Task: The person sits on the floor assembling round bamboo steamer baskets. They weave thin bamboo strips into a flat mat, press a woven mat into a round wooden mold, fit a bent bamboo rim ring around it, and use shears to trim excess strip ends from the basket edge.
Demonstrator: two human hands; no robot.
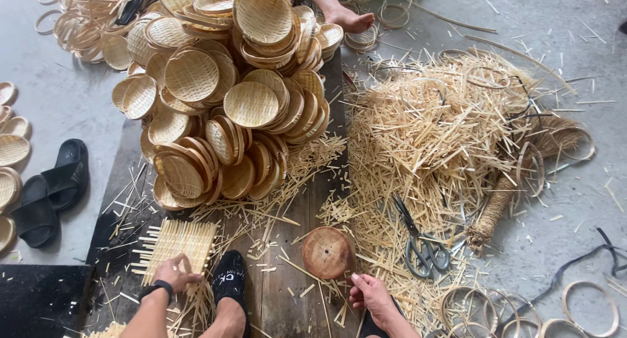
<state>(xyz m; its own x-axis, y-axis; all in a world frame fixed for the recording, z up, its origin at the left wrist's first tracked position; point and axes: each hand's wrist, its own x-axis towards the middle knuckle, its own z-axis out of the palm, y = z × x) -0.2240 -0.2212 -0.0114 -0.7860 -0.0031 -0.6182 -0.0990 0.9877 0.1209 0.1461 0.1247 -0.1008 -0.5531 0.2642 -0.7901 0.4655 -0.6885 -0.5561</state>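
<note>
Mat of woven strips lies on the board under the left hand, fingers pinching its edge, while the right hand, curled loosely, rests by the round block.

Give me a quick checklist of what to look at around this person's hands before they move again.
1. Left hand touches the square woven bamboo mat: ok.
2. Right hand next to the round wooden block: ok; whether it grips something, cannot tell.
3. Metal scissors lying free on the bamboo offcuts: ok.
4. Pile of round woven bamboo trays steady: cannot tell.
5. Dark wooden board free of splinters: not ok.
</note>
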